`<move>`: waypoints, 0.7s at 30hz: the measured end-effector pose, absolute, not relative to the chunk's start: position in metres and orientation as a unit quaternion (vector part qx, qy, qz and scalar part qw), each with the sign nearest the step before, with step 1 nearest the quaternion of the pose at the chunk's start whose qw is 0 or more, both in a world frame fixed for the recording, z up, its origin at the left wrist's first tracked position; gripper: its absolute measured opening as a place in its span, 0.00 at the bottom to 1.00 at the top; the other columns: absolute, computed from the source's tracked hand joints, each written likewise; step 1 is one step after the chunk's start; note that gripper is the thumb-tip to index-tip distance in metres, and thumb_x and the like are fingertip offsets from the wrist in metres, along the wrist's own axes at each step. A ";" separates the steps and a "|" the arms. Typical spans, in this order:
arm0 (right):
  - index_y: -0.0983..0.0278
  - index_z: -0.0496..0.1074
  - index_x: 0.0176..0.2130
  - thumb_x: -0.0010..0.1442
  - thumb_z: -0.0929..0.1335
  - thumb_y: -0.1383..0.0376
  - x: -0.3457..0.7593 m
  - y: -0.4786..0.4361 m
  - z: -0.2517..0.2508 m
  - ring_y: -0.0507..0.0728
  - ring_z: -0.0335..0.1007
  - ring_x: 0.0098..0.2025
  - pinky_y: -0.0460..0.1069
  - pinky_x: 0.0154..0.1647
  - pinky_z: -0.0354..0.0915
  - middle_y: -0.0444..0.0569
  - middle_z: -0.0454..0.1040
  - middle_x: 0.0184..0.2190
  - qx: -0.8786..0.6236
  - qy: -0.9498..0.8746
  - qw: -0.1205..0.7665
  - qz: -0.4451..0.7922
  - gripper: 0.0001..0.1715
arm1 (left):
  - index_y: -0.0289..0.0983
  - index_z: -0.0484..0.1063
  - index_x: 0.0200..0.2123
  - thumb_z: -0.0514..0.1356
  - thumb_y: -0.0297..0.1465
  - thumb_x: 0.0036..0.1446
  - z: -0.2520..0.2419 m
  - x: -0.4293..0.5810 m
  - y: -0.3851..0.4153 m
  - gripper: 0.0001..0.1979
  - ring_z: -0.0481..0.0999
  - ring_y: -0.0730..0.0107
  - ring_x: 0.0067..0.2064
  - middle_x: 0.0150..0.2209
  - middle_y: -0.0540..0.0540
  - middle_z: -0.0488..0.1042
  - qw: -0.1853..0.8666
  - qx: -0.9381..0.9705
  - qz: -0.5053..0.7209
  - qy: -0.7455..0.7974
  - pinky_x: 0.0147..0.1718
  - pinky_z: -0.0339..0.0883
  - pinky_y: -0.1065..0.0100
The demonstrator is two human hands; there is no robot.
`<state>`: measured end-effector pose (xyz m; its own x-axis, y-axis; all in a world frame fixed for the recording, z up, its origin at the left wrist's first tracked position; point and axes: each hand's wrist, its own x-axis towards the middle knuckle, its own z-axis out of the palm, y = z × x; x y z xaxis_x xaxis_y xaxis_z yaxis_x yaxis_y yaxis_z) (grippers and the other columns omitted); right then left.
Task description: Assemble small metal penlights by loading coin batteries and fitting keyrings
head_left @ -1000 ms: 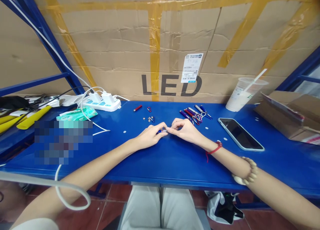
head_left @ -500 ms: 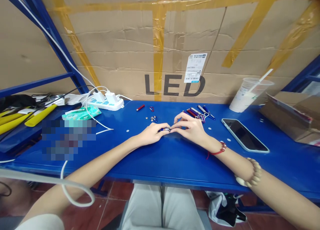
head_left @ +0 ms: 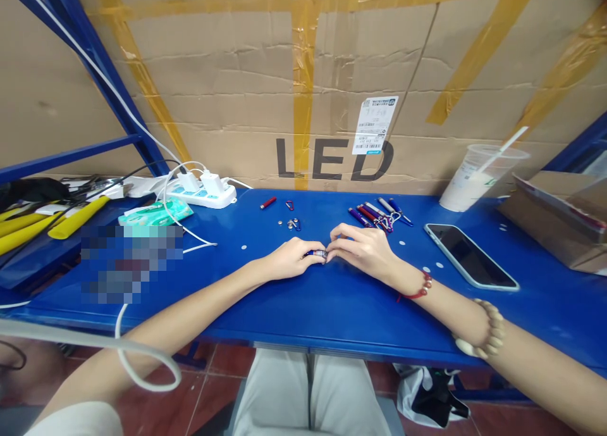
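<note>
Closed around a small blue metal tube [head_left: 310, 253] with a silver end, like a mini flashlight, is my left hand [head_left: 288, 259]. My right hand [head_left: 363, 249] meets that silver end with fingertips pinched together; anything between them is hidden. Beyond my hands lie several button cells [head_left: 290, 224] beside a small dark carabiner clip [head_left: 297, 224]. Farther back are a red tube [head_left: 268, 203] and a red carabiner clip [head_left: 289, 205]. Behind my right hand sits a bunch of mini flashlights [head_left: 374, 214], blue, red and silver, with clips on them.
At right a phone [head_left: 472, 257] lies before a plastic cup with a straw [head_left: 467, 183] and an open cardboard box [head_left: 554, 227]. A power strip [head_left: 213, 197], tissue pack [head_left: 154, 213] and yellow-handled tools [head_left: 78, 218] are at left. A white cable [head_left: 147, 385] loops over my left forearm.
Both hands sit slightly lower in the view, still together at the tube's end. My right fingers have curled in a little more, and the whole flashlight bunch now shows behind them.
</note>
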<state>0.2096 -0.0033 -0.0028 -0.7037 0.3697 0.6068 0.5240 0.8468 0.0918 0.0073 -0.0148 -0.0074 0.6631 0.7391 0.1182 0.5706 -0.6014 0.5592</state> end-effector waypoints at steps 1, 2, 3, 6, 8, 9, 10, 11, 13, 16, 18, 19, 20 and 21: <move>0.61 0.76 0.29 0.64 0.61 0.58 0.210 -0.004 -0.003 0.46 0.66 0.26 0.44 0.23 0.53 0.45 0.73 0.30 -0.237 -0.914 0.300 -0.134 0.19 | 0.37 0.71 0.41 0.50 0.34 0.62 -0.008 0.007 -0.015 0.12 0.75 0.68 0.38 0.37 0.47 0.76 0.242 0.878 0.170 0.376 0.38 0.62 0.72; 0.62 0.76 0.29 0.64 0.61 0.59 0.209 -0.004 -0.004 0.46 0.66 0.25 0.44 0.22 0.52 0.45 0.73 0.30 -0.233 -0.914 0.305 -0.134 0.19 | 0.36 0.71 0.41 0.50 0.34 0.62 -0.008 0.007 -0.015 0.12 0.75 0.68 0.38 0.37 0.47 0.76 0.238 0.878 0.169 0.379 0.38 0.62 0.72; 0.62 0.76 0.29 0.64 0.61 0.60 0.209 -0.005 -0.005 0.46 0.66 0.25 0.44 0.22 0.52 0.46 0.73 0.31 -0.232 -0.913 0.311 -0.129 0.19 | 0.36 0.71 0.41 0.50 0.34 0.62 -0.008 0.007 -0.015 0.13 0.75 0.68 0.38 0.37 0.47 0.76 0.235 0.878 0.170 0.380 0.38 0.62 0.72; 0.62 0.77 0.29 0.63 0.63 0.61 0.209 -0.005 -0.008 0.46 0.66 0.25 0.43 0.21 0.52 0.46 0.73 0.33 -0.257 -0.904 0.333 -0.077 0.17 | 0.36 0.72 0.41 0.50 0.34 0.62 -0.008 0.007 -0.015 0.13 0.75 0.69 0.37 0.36 0.47 0.76 0.234 0.880 0.179 0.373 0.37 0.61 0.73; 0.62 0.77 0.28 0.61 0.65 0.59 0.207 -0.005 -0.010 0.46 0.66 0.25 0.43 0.22 0.54 0.46 0.73 0.33 -0.281 -0.896 0.342 -0.026 0.16 | 0.36 0.72 0.40 0.51 0.34 0.62 -0.008 0.007 -0.015 0.12 0.75 0.70 0.36 0.36 0.48 0.77 0.235 0.880 0.184 0.370 0.37 0.61 0.73; 0.62 0.78 0.28 0.60 0.65 0.58 0.207 -0.004 -0.010 0.46 0.66 0.26 0.43 0.23 0.55 0.46 0.72 0.33 -0.293 -0.892 0.343 -0.003 0.16 | 0.36 0.72 0.39 0.51 0.34 0.61 -0.008 0.007 -0.015 0.12 0.75 0.70 0.35 0.35 0.48 0.77 0.234 0.879 0.185 0.371 0.37 0.61 0.73; 0.62 0.78 0.27 0.59 0.66 0.58 0.206 -0.004 -0.010 0.47 0.66 0.26 0.43 0.24 0.56 0.46 0.72 0.33 -0.303 -0.889 0.344 0.018 0.16 | 0.36 0.73 0.39 0.51 0.34 0.61 -0.009 0.007 -0.015 0.12 0.75 0.70 0.35 0.35 0.48 0.77 0.232 0.879 0.186 0.373 0.36 0.61 0.73; 0.62 0.78 0.27 0.59 0.66 0.57 0.205 -0.004 -0.010 0.47 0.66 0.26 0.43 0.25 0.57 0.46 0.72 0.33 -0.312 -0.885 0.343 0.036 0.15 | 0.36 0.73 0.38 0.51 0.34 0.61 -0.009 0.007 -0.015 0.12 0.75 0.70 0.35 0.35 0.48 0.77 0.230 0.878 0.187 0.375 0.36 0.61 0.73; 0.62 0.78 0.27 0.58 0.67 0.57 0.205 -0.003 -0.010 0.48 0.66 0.27 0.44 0.27 0.58 0.46 0.72 0.32 -0.326 -0.880 0.339 0.064 0.15 | 0.36 0.73 0.38 0.51 0.34 0.61 -0.009 0.007 -0.016 0.12 0.75 0.70 0.35 0.35 0.47 0.77 0.227 0.877 0.188 0.379 0.37 0.62 0.73; 0.62 0.77 0.27 0.57 0.67 0.58 0.205 -0.002 -0.010 0.48 0.66 0.27 0.44 0.28 0.58 0.45 0.71 0.32 -0.336 -0.878 0.332 0.079 0.13 | 0.36 0.72 0.38 0.50 0.33 0.62 -0.010 0.008 -0.017 0.12 0.75 0.69 0.35 0.36 0.47 0.77 0.221 0.877 0.188 0.384 0.37 0.62 0.73; 0.61 0.77 0.27 0.57 0.68 0.59 0.206 -0.002 -0.010 0.48 0.67 0.27 0.44 0.28 0.58 0.45 0.71 0.32 -0.336 -0.880 0.329 0.073 0.12 | 0.37 0.72 0.39 0.50 0.33 0.62 -0.010 0.009 -0.019 0.12 0.75 0.69 0.35 0.35 0.47 0.77 0.213 0.877 0.187 0.388 0.36 0.62 0.72; 0.61 0.78 0.27 0.57 0.68 0.59 0.206 -0.002 -0.010 0.48 0.67 0.27 0.44 0.28 0.58 0.45 0.71 0.32 -0.335 -0.881 0.327 0.069 0.12 | 0.37 0.72 0.39 0.50 0.33 0.62 -0.010 0.009 -0.019 0.12 0.75 0.69 0.35 0.35 0.47 0.77 0.209 0.877 0.186 0.390 0.36 0.62 0.72; 0.61 0.78 0.27 0.57 0.68 0.60 0.206 -0.002 -0.010 0.48 0.67 0.27 0.44 0.28 0.58 0.45 0.71 0.33 -0.333 -0.882 0.326 0.065 0.12 | 0.37 0.72 0.39 0.50 0.33 0.62 -0.010 0.010 -0.020 0.12 0.75 0.69 0.35 0.35 0.47 0.77 0.205 0.877 0.184 0.393 0.36 0.62 0.72; 0.61 0.77 0.28 0.57 0.68 0.60 0.207 -0.002 -0.010 0.48 0.67 0.27 0.44 0.28 0.58 0.45 0.71 0.33 -0.331 -0.883 0.326 0.062 0.12 | 0.37 0.72 0.39 0.50 0.33 0.62 -0.010 0.010 -0.020 0.12 0.75 0.69 0.35 0.35 0.47 0.77 0.202 0.877 0.183 0.396 0.36 0.62 0.72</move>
<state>0.2065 -0.0021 -0.0101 -0.5683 0.6251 0.5350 0.5445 0.7732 -0.3251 0.0097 -0.0199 -0.0102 0.6199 0.7681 0.1604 0.6202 -0.6048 0.4995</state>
